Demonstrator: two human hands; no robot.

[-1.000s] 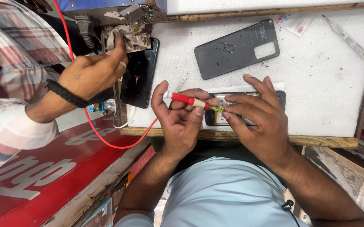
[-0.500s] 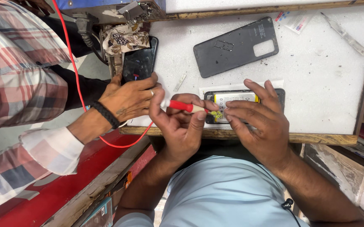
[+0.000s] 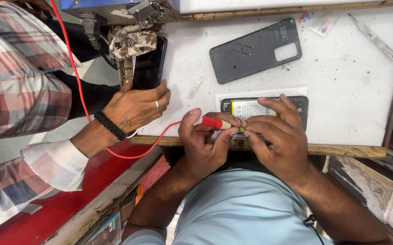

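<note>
An opened phone, its back off and a pale battery showing, lay near the front edge of the white worktop. The right hand rested on it, fingers spread over the battery and pinching something small at the phone's near edge; what it was I could not tell. The left hand was closed around a red probe, tip aimed at that same spot, and its red lead looped away to the left. Farther back lay the dark back cover. At the far left, another person's hand, ringed and wearing a black wristband, rested on the worktop's edge beside a second dark phone.
</note>
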